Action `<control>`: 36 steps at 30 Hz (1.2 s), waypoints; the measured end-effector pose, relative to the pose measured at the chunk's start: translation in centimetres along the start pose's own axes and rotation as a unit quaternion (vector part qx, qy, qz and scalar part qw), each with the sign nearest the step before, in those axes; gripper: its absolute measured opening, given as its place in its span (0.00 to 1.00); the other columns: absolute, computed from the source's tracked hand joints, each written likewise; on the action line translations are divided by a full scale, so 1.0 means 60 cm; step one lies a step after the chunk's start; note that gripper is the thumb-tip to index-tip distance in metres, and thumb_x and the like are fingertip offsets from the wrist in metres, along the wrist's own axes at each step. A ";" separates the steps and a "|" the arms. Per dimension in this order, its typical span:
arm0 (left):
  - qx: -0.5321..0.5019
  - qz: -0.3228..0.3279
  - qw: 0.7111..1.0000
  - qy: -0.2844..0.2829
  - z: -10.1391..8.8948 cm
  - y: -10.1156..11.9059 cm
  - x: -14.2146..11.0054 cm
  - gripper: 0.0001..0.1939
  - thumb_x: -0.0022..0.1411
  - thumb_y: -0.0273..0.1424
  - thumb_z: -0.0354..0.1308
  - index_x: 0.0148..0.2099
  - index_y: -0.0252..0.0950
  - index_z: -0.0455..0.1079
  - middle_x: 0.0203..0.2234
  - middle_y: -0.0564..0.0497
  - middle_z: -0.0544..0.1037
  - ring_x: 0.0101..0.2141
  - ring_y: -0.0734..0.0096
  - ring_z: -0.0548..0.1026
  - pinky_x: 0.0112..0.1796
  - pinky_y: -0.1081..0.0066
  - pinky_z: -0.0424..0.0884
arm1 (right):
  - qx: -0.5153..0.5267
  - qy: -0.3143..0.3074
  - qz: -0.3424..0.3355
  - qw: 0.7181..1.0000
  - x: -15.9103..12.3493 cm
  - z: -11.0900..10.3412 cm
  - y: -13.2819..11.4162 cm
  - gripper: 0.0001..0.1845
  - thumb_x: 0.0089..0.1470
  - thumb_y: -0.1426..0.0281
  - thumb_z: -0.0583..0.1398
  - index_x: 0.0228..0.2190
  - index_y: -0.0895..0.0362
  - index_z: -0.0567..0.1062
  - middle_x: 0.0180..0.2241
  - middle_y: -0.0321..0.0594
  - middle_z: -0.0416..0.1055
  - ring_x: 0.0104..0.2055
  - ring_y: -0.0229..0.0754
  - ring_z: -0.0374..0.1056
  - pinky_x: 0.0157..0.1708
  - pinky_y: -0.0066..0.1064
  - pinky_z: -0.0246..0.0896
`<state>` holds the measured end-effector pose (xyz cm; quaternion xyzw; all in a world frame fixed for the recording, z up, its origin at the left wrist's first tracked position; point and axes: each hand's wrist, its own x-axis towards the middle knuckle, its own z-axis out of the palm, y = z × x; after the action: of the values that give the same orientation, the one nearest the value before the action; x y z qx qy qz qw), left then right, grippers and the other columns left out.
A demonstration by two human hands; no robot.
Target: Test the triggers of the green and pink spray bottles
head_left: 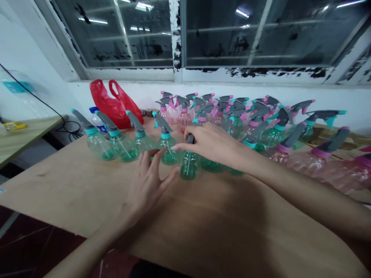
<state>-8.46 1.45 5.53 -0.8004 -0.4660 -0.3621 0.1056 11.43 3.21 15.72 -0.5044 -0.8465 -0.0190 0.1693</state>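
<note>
Head camera view: nearest you, your bare forearms reach in over a light brown wooden bench point(87, 193), a dark shadow lying across its middle. Your left hand point(146, 181) is empty and loosely open, palm down, its thumb pointing toward a green spray bottle point(189, 168); whether the thumb touches it, you cannot tell. Your right hand point(207, 141) grasps that bottle by its grey spray head, fingers curled over the top. The bottle is upright, near the middle of your view, its clear green body below your fingers. Just beyond your left hand, four similar green bottles point(127, 150) with turquoise collars stand in a line running left. To the right, pink-collared bottles point(321, 154) reach toward the edge of your view. Farther back, a crowd of pink and green bottles point(223, 110) stands close together. Behind the left-hand line are a blue-capped bottle point(98, 122) and a red plastic bag point(117, 106) with its handles up. Farthest away, dark windows point(130, 38) with paint-flecked frames reflect strip lights above a white wall point(145, 92).
</note>
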 end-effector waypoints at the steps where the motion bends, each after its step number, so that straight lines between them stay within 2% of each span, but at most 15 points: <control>1: -0.036 0.001 0.999 -0.019 0.004 0.007 -0.007 0.27 0.64 0.46 0.54 0.61 0.41 0.56 0.50 0.44 0.65 0.51 0.53 0.66 0.50 0.54 0.64 | 0.002 0.002 -0.012 1.000 -0.012 -0.003 -0.003 0.23 0.56 0.50 0.55 0.34 0.58 0.75 0.27 0.44 0.76 0.29 0.47 0.70 0.25 0.32 0.52; 5: -0.176 -0.038 0.978 -0.105 0.033 0.029 -0.031 0.37 0.58 0.47 0.60 0.64 0.45 0.49 0.56 0.45 0.62 0.54 0.52 0.65 0.52 0.53 0.64 | -0.005 -0.003 -0.049 0.999 -0.069 -0.018 -0.007 0.16 0.58 0.57 0.55 0.32 0.55 0.75 0.23 0.38 0.74 0.24 0.41 0.67 0.22 0.30 0.49; 7: -0.221 -0.047 0.959 -0.171 0.041 0.043 -0.038 0.41 0.56 0.46 0.62 0.65 0.44 0.46 0.57 0.44 0.62 0.57 0.49 0.62 0.54 0.50 0.60 | 0.008 -0.018 -0.078 0.997 -0.099 -0.027 -0.001 0.15 0.59 0.58 0.55 0.32 0.55 0.75 0.23 0.36 0.73 0.24 0.40 0.67 0.24 0.30 0.51; 10: -0.264 -0.020 0.932 -0.248 0.039 0.073 -0.042 0.42 0.56 0.43 0.63 0.65 0.43 0.46 0.57 0.45 0.64 0.57 0.50 0.62 0.55 0.52 0.60 | 0.045 -0.042 -0.118 0.991 -0.141 -0.040 0.013 0.11 0.60 0.63 0.54 0.34 0.54 0.74 0.26 0.36 0.75 0.28 0.39 0.69 0.30 0.30 0.55; 14: -0.280 -0.007 0.912 -0.299 0.032 0.121 -0.041 0.41 0.54 0.44 0.64 0.64 0.43 0.50 0.54 0.46 0.67 0.53 0.50 0.67 0.50 0.52 0.65 | 0.078 -0.055 -0.098 0.991 -0.188 -0.053 0.030 0.12 0.61 0.64 0.53 0.38 0.53 0.75 0.29 0.36 0.76 0.32 0.41 0.71 0.34 0.32 0.59; 16: -0.286 -0.027 0.910 -0.299 0.034 0.143 -0.040 0.38 0.53 0.46 0.64 0.62 0.42 0.53 0.53 0.45 0.68 0.52 0.49 0.68 0.49 0.52 0.66 | 0.105 -0.041 -0.084 0.990 -0.210 -0.058 0.039 0.15 0.61 0.64 0.53 0.46 0.50 0.74 0.32 0.36 0.76 0.33 0.41 0.71 0.35 0.32 0.61; 18: -0.298 -0.036 0.906 -0.298 0.042 0.162 -0.040 0.38 0.54 0.46 0.64 0.61 0.43 0.54 0.53 0.45 0.68 0.53 0.49 0.67 0.50 0.51 0.66 | 0.148 -0.031 -0.066 0.986 -0.231 -0.063 0.054 0.21 0.62 0.62 0.52 0.55 0.44 0.66 0.32 0.34 0.76 0.32 0.40 0.71 0.34 0.32 0.63; 21: -0.307 -0.036 0.906 -0.290 0.056 0.184 -0.038 0.38 0.53 0.48 0.64 0.61 0.44 0.55 0.53 0.45 0.69 0.53 0.48 0.67 0.49 0.50 0.66 | 0.213 -0.037 -0.007 0.976 -0.263 -0.072 0.095 0.29 0.58 0.57 0.56 0.60 0.36 0.56 0.32 0.32 0.76 0.30 0.41 0.72 0.30 0.33 0.67; 24: -0.304 -0.037 0.909 -0.283 0.068 0.201 -0.033 0.39 0.53 0.48 0.64 0.62 0.43 0.54 0.53 0.44 0.69 0.53 0.47 0.67 0.49 0.49 0.65 | 0.244 -0.079 0.053 0.965 -0.288 -0.076 0.151 0.43 0.50 0.56 0.63 0.63 0.39 0.49 0.39 0.38 0.76 0.38 0.47 0.74 0.34 0.38 0.70; 27: -0.315 -0.034 0.901 -0.297 0.074 0.215 -0.028 0.41 0.53 0.47 0.65 0.63 0.42 0.52 0.54 0.43 0.68 0.54 0.48 0.67 0.51 0.49 0.64 | 0.225 -0.153 0.090 0.958 -0.296 -0.065 0.193 0.45 0.44 0.55 0.66 0.61 0.45 0.57 0.48 0.43 0.73 0.47 0.54 0.71 0.43 0.44 0.68; 29: -0.329 -0.033 0.895 -0.299 0.078 0.222 -0.027 0.40 0.52 0.47 0.66 0.62 0.42 0.53 0.54 0.44 0.67 0.54 0.48 0.66 0.51 0.50 0.64 | 0.246 -0.169 0.081 0.951 -0.289 -0.046 0.201 0.45 0.44 0.56 0.66 0.61 0.45 0.56 0.55 0.42 0.67 0.54 0.54 0.66 0.52 0.47 0.61; 30: -0.336 -0.033 0.893 -0.296 0.080 0.225 -0.026 0.40 0.52 0.47 0.66 0.61 0.42 0.53 0.54 0.44 0.67 0.54 0.48 0.66 0.51 0.50 0.64 | 0.276 -0.161 0.066 0.945 -0.283 -0.034 0.198 0.47 0.44 0.57 0.67 0.62 0.46 0.54 0.58 0.42 0.63 0.56 0.53 0.63 0.55 0.46 0.58; 32: -0.344 -0.033 0.892 -0.290 0.085 0.230 -0.026 0.39 0.51 0.46 0.67 0.60 0.42 0.54 0.54 0.44 0.67 0.54 0.48 0.65 0.51 0.50 0.63 | 0.344 -0.107 0.039 0.932 -0.270 -0.009 0.186 0.48 0.43 0.60 0.67 0.62 0.47 0.52 0.60 0.43 0.61 0.57 0.51 0.63 0.54 0.45 0.60; 34: -0.344 -0.033 0.893 -0.289 0.090 0.233 -0.027 0.38 0.51 0.46 0.67 0.59 0.41 0.57 0.52 0.44 0.68 0.53 0.49 0.66 0.52 0.50 0.63 | 0.378 -0.034 0.031 0.924 -0.258 0.011 0.167 0.48 0.41 0.63 0.69 0.60 0.53 0.55 0.56 0.48 0.64 0.54 0.52 0.65 0.51 0.44 0.63; 36: -0.348 -0.024 0.891 -0.291 0.093 0.235 -0.027 0.38 0.51 0.47 0.67 0.59 0.41 0.57 0.52 0.44 0.67 0.54 0.50 0.65 0.53 0.50 0.62 | 0.411 0.015 0.043 0.910 -0.251 0.024 0.149 0.42 0.41 0.64 0.69 0.56 0.56 0.60 0.51 0.48 0.68 0.50 0.51 0.67 0.47 0.43 0.65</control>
<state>5.36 -4.47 2.81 -0.8441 -0.3389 -0.2542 -0.3287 25.25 -4.87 8.53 -0.4260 -0.7540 0.3304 0.3753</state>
